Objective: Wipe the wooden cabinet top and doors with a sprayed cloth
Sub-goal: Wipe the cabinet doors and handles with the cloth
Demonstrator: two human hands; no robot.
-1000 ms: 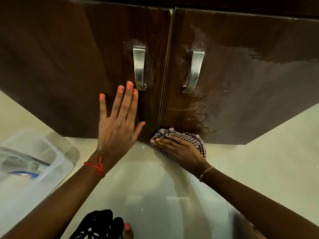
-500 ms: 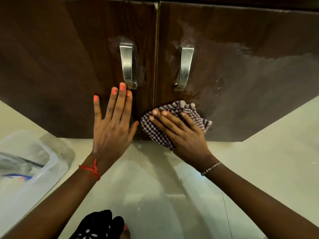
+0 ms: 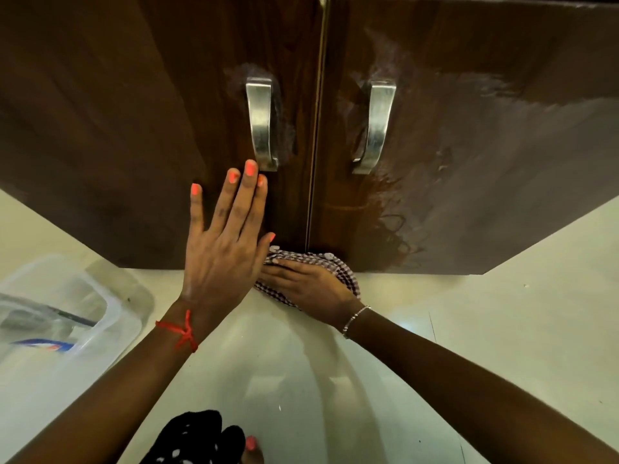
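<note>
At the bottom edge of the frame sits a dark spotted fabric (image 3: 197, 437) with a toe (image 3: 251, 443) showing a painted nail beside it; the pale glossy floor (image 3: 502, 346) spreads above them; at the left edge stands a clear plastic box (image 3: 110, 316) with a lid, its contents too blurred to name. Both forearms reach up the frame; the left wrist wears a red thread (image 3: 182, 331), the right a thin bracelet (image 3: 355, 319). The hands are close together at centre; the left hand (image 3: 221, 262) lies flat with fingers straight on the left door (image 3: 117, 128), fingertips just below the left handle (image 3: 261, 122); the right hand (image 3: 311, 284), fingers extended, presses the checked cloth (image 3: 345, 272) against the bottom edge of the doors where they meet, just beside the left thumb. The right door (image 3: 485, 162) shows wet streaks (image 3: 395, 229) below the right handle (image 3: 376, 125); both handles are curved metal, either side of the centre gap.
</note>
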